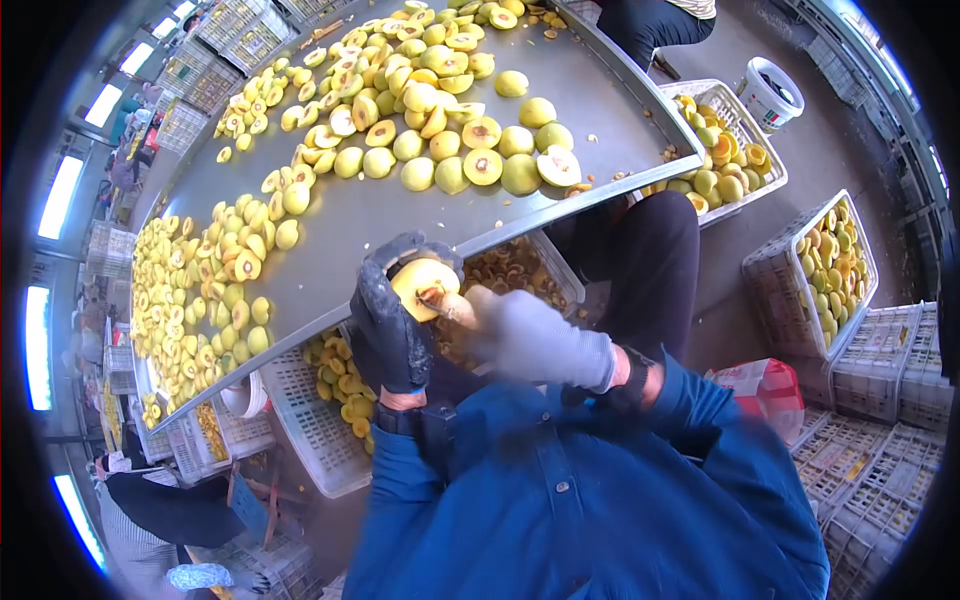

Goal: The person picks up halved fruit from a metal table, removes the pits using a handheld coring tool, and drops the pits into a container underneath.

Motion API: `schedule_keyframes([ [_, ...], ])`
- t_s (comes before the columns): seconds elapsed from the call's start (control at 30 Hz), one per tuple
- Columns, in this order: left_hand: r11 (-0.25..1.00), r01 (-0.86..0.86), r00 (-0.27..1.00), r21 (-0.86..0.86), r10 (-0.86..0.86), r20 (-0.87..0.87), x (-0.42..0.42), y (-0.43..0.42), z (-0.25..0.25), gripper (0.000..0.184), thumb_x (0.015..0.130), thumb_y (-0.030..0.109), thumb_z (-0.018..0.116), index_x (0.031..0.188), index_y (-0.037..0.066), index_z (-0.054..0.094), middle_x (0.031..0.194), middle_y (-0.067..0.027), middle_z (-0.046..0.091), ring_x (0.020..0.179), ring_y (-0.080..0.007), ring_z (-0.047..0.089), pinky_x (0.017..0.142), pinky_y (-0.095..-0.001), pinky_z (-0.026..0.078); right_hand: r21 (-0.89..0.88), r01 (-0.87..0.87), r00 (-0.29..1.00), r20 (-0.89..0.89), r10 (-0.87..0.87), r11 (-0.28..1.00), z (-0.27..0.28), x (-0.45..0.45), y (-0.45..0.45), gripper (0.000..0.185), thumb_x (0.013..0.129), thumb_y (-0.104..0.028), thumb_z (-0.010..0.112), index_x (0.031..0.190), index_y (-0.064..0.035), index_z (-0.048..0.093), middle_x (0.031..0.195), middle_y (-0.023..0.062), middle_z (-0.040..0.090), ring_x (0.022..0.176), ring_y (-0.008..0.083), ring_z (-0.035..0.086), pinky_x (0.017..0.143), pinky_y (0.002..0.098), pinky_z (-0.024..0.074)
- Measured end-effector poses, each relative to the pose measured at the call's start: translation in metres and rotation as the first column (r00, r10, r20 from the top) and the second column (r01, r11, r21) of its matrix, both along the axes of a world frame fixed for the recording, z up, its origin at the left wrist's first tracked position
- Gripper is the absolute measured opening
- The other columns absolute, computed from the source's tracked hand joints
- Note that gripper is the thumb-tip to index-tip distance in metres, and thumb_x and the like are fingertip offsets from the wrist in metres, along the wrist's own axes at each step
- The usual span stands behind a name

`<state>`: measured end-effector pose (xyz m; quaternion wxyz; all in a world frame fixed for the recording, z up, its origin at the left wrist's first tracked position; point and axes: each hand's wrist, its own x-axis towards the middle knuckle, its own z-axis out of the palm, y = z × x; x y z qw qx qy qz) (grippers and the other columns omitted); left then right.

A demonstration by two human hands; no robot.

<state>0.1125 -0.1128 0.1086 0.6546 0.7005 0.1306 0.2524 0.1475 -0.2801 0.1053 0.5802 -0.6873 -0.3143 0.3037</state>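
In my black-gloved left hand (392, 325) I hold a halved yellow peach (418, 275), cut face up, with the fingers wrapped round it. My right hand (545, 340), in a pale grey glove, is closed, its fingertips at the brown pit hollow of that half. Motion blurs the right fingers, and whatever they grip is hidden. Just beyond both hands runs the raised edge of a metal table (330, 250), where many peach halves (483, 166) lie, some cut side up. Below the hands is a crate of brown pits or scraps (510, 268).
A white crate (315, 440) of peach pieces stands under the table at left. More filled crates (775, 180) (790, 270) and a white bucket (772, 92) are at right. Stacked crates (880, 365) and a red-white bag (765, 385) flank my right side. Other people (675, 25) sit nearby.
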Motion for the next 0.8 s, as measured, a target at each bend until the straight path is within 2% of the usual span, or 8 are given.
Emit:
schedule_keyframes([
  [0.1, 0.998, -0.036, 0.998, 0.046, 0.034, 0.044, 0.005, -0.002, -0.005, 0.06, 0.106, 0.047, 0.029, 0.117, -0.003, 0.06, 0.105, -0.0139, 0.068, 0.094, -0.0244, 0.067, 0.088, -0.0358, 0.053, -0.077, 0.028, 0.926, 0.378, 0.003, 0.997, -0.003, 0.008, -0.003, 0.025, 0.088, -0.022, 0.067, 0.099, -0.0015, 0.057, 0.079, 0.0244, 0.063, 0.073, 0.0404, 0.064, 0.065, 0.0455, 0.0499],
  [0.17, 0.992, -0.052, 0.989, -0.113, 0.067, 0.129, 0.002, -0.019, 0.004, 0.059, 0.105, 0.048, 0.032, 0.117, -0.002, 0.061, 0.106, -0.013, 0.069, 0.096, -0.0239, 0.067, 0.089, -0.0352, 0.053, 0.056, 0.082, 0.991, 0.101, -0.087, 0.995, 0.008, 0.004, -0.004, 0.026, 0.087, -0.025, 0.068, 0.096, -0.0028, 0.056, 0.076, 0.024, 0.062, 0.073, 0.044, 0.063, 0.063, 0.0485, 0.0494],
  [0.23, 0.985, -0.137, 0.977, -0.102, 0.152, 0.15, -0.003, -0.033, 0.009, 0.057, 0.104, 0.047, 0.034, 0.117, -0.001, 0.062, 0.106, -0.0125, 0.07, 0.097, -0.0235, 0.068, 0.089, -0.0345, 0.052, -0.057, 0.117, 0.948, 0.303, -0.094, 0.992, 0.006, 0.002, -0.005, 0.027, 0.088, -0.026, 0.068, 0.094, -0.0035, 0.055, 0.074, 0.0221, 0.062, 0.071, 0.0436, 0.063, 0.062, 0.0496, 0.0491],
  [0.33, 0.914, -0.169, 0.985, 0.37, 0.174, 0.02, -0.012, -0.024, 0.002, 0.046, 0.104, 0.037, 0.037, 0.114, 0.001, 0.064, 0.103, -0.0107, 0.072, 0.096, -0.0223, 0.069, 0.088, -0.0329, 0.052, -0.111, 0.061, 0.897, 0.442, -0.006, 0.992, -0.007, 0.002, -0.008, 0.027, 0.087, -0.026, 0.068, 0.094, -0.0038, 0.055, 0.074, 0.0215, 0.063, 0.07, 0.0432, 0.063, 0.061, 0.0498, 0.0491],
  [0.47, 0.916, -0.099, 0.993, 0.389, 0.066, 0.097, -0.009, -0.008, 0.001, 0.043, 0.105, 0.031, 0.038, 0.106, 0.0, 0.067, 0.095, -0.0118, 0.073, 0.088, -0.0226, 0.07, 0.084, -0.0348, 0.054, 0.128, -0.044, 0.993, -0.102, 0.058, 0.991, -0.002, -0.003, -0.005, 0.025, 0.087, -0.025, 0.068, 0.095, -0.0042, 0.055, 0.074, 0.0221, 0.063, 0.072, 0.0444, 0.062, 0.062, 0.0508, 0.0493],
  [0.57, 0.932, 0.086, 0.993, 0.352, -0.11, 0.05, -0.006, 0.0, 0.018, 0.047, 0.105, 0.034, 0.037, 0.102, -0.002, 0.068, 0.092, -0.0122, 0.072, 0.085, -0.0231, 0.07, 0.083, -0.0366, 0.054, -0.154, 0.008, 0.953, 0.301, 0.039, 0.988, 0.011, 0.005, -0.011, 0.021, 0.088, -0.021, 0.066, 0.096, -0.0029, 0.057, 0.072, 0.0199, 0.063, 0.068, 0.0381, 0.064, 0.062, 0.0465, 0.0497],
  [0.7, 0.908, 0.208, 0.975, 0.363, -0.224, 0.002, 0.005, 0.007, 0.032, 0.049, 0.105, 0.038, 0.039, 0.108, -0.004, 0.064, 0.093, -0.0131, 0.071, 0.085, -0.0233, 0.069, 0.081, -0.037, 0.055, -0.109, -0.076, 0.996, 0.037, 0.08, 0.991, 0.031, 0.011, -0.012, 0.027, 0.089, -0.015, 0.06, 0.11, 0.0015, 0.058, 0.077, 0.0103, 0.063, 0.068, 0.0171, 0.062, 0.064, 0.0336, 0.0512],
  [0.8, 0.936, 0.163, 0.976, -0.311, -0.108, 0.188, 0.014, -0.011, 0.023, 0.049, 0.104, 0.039, 0.04, 0.117, -0.004, 0.059, 0.097, -0.0144, 0.069, 0.085, -0.0232, 0.068, 0.08, -0.0355, 0.056, 0.1, -0.017, 0.907, -0.418, 0.058, 0.995, 0.024, 0.004, -0.005, 0.03, 0.089, -0.016, 0.062, 0.113, 0.0014, 0.061, 0.078, 0.0062, 0.062, 0.074, 0.018, 0.059, 0.069, 0.0351, 0.0483],
])
